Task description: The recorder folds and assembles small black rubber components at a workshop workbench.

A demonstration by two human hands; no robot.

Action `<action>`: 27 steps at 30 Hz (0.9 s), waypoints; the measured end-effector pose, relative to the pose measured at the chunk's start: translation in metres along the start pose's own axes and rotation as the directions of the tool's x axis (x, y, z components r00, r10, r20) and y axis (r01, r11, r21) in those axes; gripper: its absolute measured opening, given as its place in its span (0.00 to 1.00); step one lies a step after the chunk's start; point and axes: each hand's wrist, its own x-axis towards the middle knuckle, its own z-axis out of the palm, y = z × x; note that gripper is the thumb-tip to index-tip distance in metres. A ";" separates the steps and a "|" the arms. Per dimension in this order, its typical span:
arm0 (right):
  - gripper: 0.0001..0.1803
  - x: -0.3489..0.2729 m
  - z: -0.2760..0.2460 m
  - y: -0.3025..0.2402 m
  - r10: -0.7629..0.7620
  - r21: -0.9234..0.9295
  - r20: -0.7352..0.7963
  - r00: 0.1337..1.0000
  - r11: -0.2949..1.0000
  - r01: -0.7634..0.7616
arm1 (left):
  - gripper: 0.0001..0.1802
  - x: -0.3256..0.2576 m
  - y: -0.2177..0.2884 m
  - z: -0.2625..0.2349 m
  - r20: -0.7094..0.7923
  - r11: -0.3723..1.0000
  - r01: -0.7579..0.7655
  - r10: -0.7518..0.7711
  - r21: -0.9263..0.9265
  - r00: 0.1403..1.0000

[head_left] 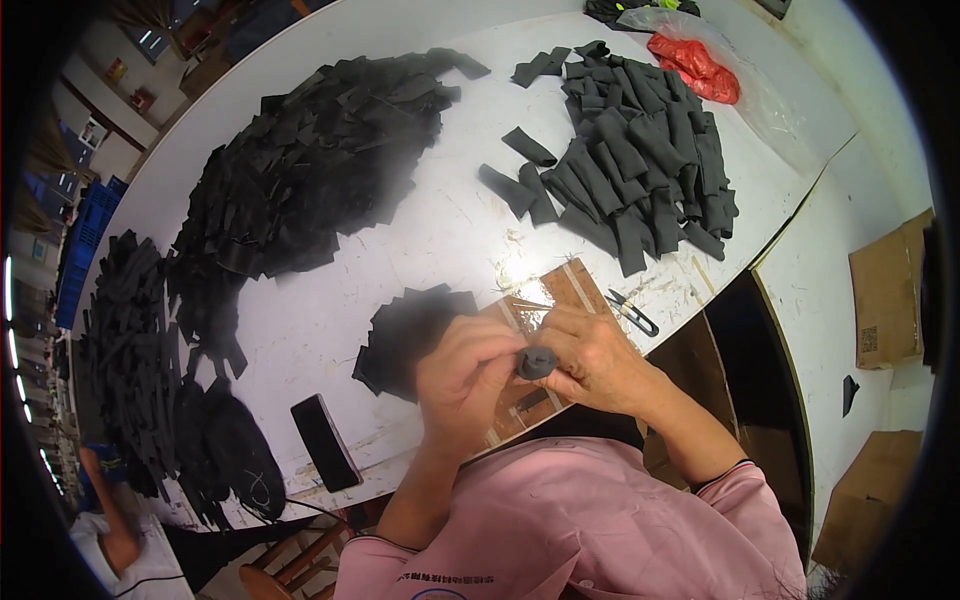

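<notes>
Close in front of my body, both hands meet at a small dark grey fabric tube (537, 363), its rolled end facing up. My left hand (463, 368) pinches it from the left side. On the other side, the fingers of my right hand (597, 357) close around it. Beneath the hands lies a brown board (572, 287) with pale strips across it. Partly behind my left hand is a small pile of black fabric pieces (405, 335). Thread snips (634, 313) with black handles rest just beyond my right hand.
A large heap of black fabric pieces (310, 165) covers the table's left. Grey fabric tubes (640, 150) are piled at the far right. A phone (325, 442) lies near the front edge. Cardboard boxes (888, 290) stand right. A red plastic bag (695, 68) sits far right.
</notes>
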 end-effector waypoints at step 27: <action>0.09 -0.015 0.047 0.026 -0.065 0.210 -0.153 0.986 0.973 0.096 | 0.07 0.013 0.014 0.008 0.173 0.988 0.150 -0.154 0.035 0.973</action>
